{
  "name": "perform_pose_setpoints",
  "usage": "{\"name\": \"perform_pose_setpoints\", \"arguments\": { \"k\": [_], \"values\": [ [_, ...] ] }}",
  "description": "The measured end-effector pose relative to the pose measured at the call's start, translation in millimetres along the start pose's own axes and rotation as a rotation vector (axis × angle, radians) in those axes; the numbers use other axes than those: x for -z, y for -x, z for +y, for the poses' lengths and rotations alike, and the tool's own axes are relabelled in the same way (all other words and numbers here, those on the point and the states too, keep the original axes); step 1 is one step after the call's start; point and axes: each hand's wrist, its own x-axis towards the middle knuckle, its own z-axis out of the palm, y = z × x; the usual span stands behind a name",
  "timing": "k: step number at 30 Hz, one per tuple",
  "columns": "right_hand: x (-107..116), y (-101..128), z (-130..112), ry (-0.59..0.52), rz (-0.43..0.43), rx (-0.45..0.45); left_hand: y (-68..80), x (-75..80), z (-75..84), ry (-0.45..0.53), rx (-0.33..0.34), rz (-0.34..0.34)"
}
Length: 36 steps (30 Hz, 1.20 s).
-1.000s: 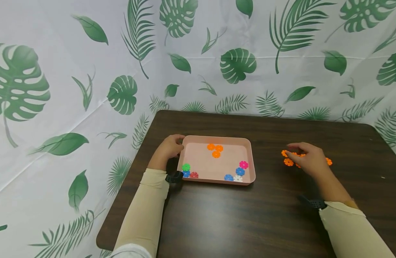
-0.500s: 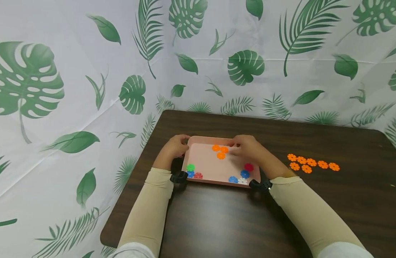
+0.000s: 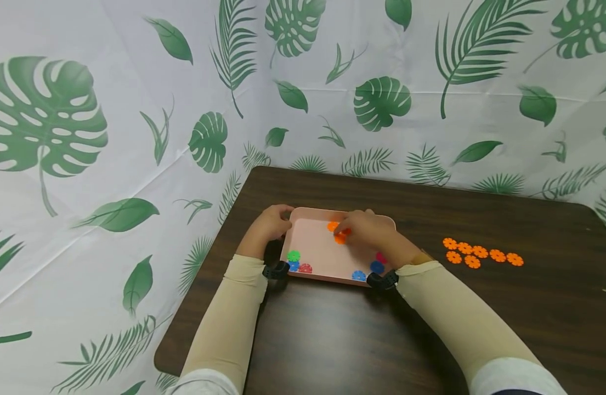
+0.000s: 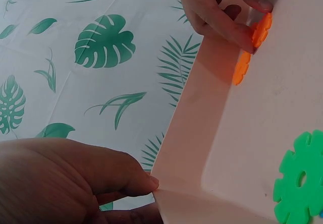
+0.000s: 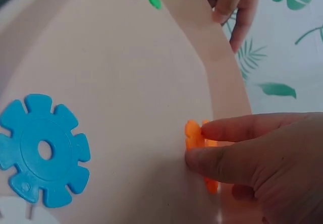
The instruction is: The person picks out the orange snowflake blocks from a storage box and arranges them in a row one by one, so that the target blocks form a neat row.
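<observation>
- Right hand (image 3: 364, 230) of mine pinches an orange disc (image 5: 194, 135) between thumb and forefinger, at the far side of the pink tray (image 3: 312, 258), where a second orange disc (image 4: 242, 68) lies just beside it.
- Moments ago this hand was over the orange row (image 3: 482, 255) on the table (image 3: 332, 340); now it has crossed into the tray, so I judge another orange piece is about to leave.
- Left hand (image 3: 268, 225) grips the tray's left rim, thumb on the wall, steadying it.
- Around my fingers lie green (image 3: 294, 255), blue (image 3: 358, 275) and red (image 3: 305, 268) discs; my wrist hides a pink one partly.
</observation>
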Motion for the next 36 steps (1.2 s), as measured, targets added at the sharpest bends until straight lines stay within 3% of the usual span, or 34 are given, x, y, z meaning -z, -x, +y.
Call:
{"name": "perform_pose_setpoints", "arguments": {
  "k": [10,14,20,26,36],
  "values": [
    [-0.6,3.4,-6.5,0.062,0.034,0.03,-1.1,-0.9,-3.0,-0.007,0.008,-0.004],
    [-3.3,-2.4,-8.4,0.132,0.01,0.09,-0.5,-1.2,-3.8,-0.008,0.002,-0.003],
    [-10.2,-8.4,-6.0,0.118,0.076,0.189,0.3,-2.7,-3.6,-0.006,-0.004,-0.007],
    [-11.1,-8.7,-5.6,0.082,0.071,0.182,1.3,-3.1,-2.7,-0.01,-0.012,-0.002],
    [-6.2,-5.7,-8.5,0.121,0.094,0.212,1.9,-2.5,1.2,-0.011,-0.017,0.003]
  ]
}}
